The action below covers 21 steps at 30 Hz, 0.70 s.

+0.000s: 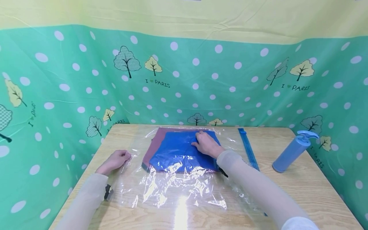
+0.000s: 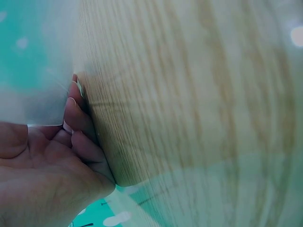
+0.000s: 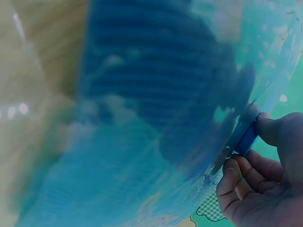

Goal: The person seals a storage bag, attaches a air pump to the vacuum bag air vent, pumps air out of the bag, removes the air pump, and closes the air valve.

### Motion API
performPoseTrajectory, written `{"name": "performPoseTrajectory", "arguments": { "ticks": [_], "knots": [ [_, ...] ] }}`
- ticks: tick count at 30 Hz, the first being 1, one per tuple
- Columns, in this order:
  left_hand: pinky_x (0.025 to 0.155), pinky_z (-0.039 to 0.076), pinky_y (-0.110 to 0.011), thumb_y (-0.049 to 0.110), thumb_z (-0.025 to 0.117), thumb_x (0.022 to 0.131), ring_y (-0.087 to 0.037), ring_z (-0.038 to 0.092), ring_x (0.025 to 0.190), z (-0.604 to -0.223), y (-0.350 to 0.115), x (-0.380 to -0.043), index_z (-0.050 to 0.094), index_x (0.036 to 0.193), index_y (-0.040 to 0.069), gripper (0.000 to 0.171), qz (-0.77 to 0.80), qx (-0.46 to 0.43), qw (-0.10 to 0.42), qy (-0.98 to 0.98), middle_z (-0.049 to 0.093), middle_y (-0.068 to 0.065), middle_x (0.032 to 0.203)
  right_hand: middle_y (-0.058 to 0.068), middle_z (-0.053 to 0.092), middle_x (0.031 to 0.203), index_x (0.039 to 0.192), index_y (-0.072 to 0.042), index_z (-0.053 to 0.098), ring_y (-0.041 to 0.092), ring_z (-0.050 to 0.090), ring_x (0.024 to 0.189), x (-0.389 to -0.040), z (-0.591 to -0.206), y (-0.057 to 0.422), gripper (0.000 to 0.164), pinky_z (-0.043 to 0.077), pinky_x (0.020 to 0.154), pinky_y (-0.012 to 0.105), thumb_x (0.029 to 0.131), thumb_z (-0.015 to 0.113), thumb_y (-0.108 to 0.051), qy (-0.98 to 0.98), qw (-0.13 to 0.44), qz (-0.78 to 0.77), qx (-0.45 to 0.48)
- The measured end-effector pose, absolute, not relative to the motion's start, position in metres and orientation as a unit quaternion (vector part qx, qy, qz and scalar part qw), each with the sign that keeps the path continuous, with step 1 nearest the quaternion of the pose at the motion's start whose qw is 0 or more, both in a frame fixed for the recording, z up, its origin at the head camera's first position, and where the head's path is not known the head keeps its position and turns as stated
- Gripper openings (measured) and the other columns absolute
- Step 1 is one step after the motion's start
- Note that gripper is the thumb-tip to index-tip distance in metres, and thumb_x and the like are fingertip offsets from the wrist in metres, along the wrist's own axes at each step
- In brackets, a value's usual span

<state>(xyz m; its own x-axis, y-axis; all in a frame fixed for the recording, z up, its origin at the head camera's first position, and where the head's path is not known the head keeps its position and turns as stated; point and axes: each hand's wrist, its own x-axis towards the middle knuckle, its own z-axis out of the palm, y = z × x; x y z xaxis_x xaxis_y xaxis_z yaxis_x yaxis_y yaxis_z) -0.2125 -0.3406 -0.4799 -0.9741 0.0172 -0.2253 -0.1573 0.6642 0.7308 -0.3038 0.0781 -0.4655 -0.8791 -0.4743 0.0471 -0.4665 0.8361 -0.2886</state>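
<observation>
A large clear plastic bag (image 1: 201,195) lies on the table, with a blue cloth (image 1: 175,150) over a mauve cloth (image 1: 153,147) inside it. My left hand (image 1: 116,159) pinches the bag's left edge, close against the tabletop. Over the far part of the blue cloth, my right hand (image 1: 207,144) has its thumb on one side and fingers on the other of a small blue cap (image 3: 247,138). In the right wrist view this cap stands at the bag's surface. Glare hides parts of the bag.
A blue hand pump (image 1: 290,155) stands upright at the right of the wooden table (image 1: 313,191). The bag's blue zip strip (image 1: 248,145) runs along its right side, partly under my right sleeve. A green dotted curtain (image 1: 218,86) closes off the back and sides.
</observation>
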Motion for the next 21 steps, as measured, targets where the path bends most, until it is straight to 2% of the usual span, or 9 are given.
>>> {"name": "performPoseTrajectory", "arguments": {
  "ticks": [5, 10, 14, 17, 21],
  "knots": [
    [0.071, 0.043, -0.037, 0.015, 0.051, 0.111, -0.02, 0.05, 0.077, -0.4792, -0.3404, -0.2115, 0.061, 0.087, 0.002, 0.029, 0.41, -0.037, 0.102, 0.905, 0.055, -0.005, 0.081, 0.008, 0.057, 0.099, 0.113, 0.0, 0.065, 0.024, 0.058, 0.088, -0.303, -0.4638, 0.078, 0.028, 0.053, 0.08, 0.038, 0.105, 0.069, -0.026, 0.958, 0.019, -0.139, -0.25],
    [0.071, 0.043, -0.036, 0.014, 0.051, 0.11, -0.02, 0.05, 0.077, -0.4788, -0.34, -0.2114, 0.062, 0.089, 0.002, 0.028, 0.413, -0.042, 0.103, 0.904, 0.055, -0.005, 0.082, 0.013, 0.061, 0.109, 0.124, 0.003, 0.065, 0.026, 0.062, 0.098, -0.3028, -0.4633, 0.0774, 0.032, 0.055, 0.089, 0.041, 0.104, 0.069, -0.021, 0.955, 0.012, -0.137, -0.264],
    [0.07, 0.043, -0.036, 0.014, 0.051, 0.11, -0.02, 0.049, 0.076, -0.4798, -0.3404, -0.2114, 0.061, 0.087, 0.003, 0.028, 0.416, -0.042, 0.103, 0.903, 0.054, -0.004, 0.081, 0.015, 0.062, 0.117, 0.129, 0.003, 0.063, 0.029, 0.063, 0.104, -0.3026, -0.4633, 0.078, 0.041, 0.054, 0.093, 0.044, 0.104, 0.069, -0.03, 0.957, 0.012, -0.146, -0.252],
    [0.07, 0.042, -0.036, 0.015, 0.051, 0.11, -0.02, 0.049, 0.076, -0.4802, -0.341, -0.2114, 0.06, 0.085, 0.003, 0.029, 0.415, -0.04, 0.103, 0.903, 0.053, -0.004, 0.08, 0.015, 0.062, 0.117, 0.128, 0.002, 0.062, 0.028, 0.063, 0.103, -0.3035, -0.4645, 0.0791, 0.047, 0.054, 0.092, 0.045, 0.104, 0.069, -0.037, 0.959, 0.012, -0.149, -0.243],
    [0.07, 0.042, -0.036, 0.016, 0.051, 0.111, -0.02, 0.049, 0.076, -0.4805, -0.3415, -0.2117, 0.059, 0.085, 0.004, 0.03, 0.417, -0.041, 0.104, 0.902, 0.053, -0.004, 0.08, 0.013, 0.061, 0.111, 0.122, 0.001, 0.064, 0.026, 0.061, 0.096, -0.3052, -0.4674, 0.0802, 0.044, 0.054, 0.086, 0.043, 0.104, 0.069, -0.039, 0.959, 0.01, -0.143, -0.244]
  ]
}}
